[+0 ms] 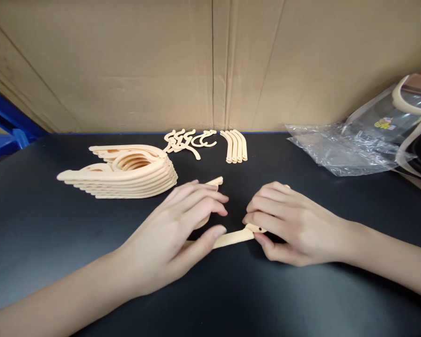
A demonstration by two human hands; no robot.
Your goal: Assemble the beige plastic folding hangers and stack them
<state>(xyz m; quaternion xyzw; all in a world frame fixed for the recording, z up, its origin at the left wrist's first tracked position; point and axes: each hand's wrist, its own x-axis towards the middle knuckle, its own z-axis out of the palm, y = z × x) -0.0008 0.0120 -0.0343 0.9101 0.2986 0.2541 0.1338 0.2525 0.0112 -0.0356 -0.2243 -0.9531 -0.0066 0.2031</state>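
Observation:
Near the middle of the black table lies a cream plastic folding hanger [233, 238], partly hidden under my hands. My right hand [284, 222] is closed, its thumb and fingers pinching the hanger's right end, where a small dark hole shows. Over the hanger's other side is my left hand [185, 220], fingers loosely stretched and thumb apart from them. Another cream end [215, 181] pokes out beyond the left fingers; how it joins the rest is hidden.
A stack of folded cream hangers [136, 180] stands at the left. Behind are a pile of loose cream hooks [184, 140] and several curved arm pieces [234, 146] in a row. Clear plastic bags [347, 150] lie at the right. A cardboard wall [143, 65] rises at the back.

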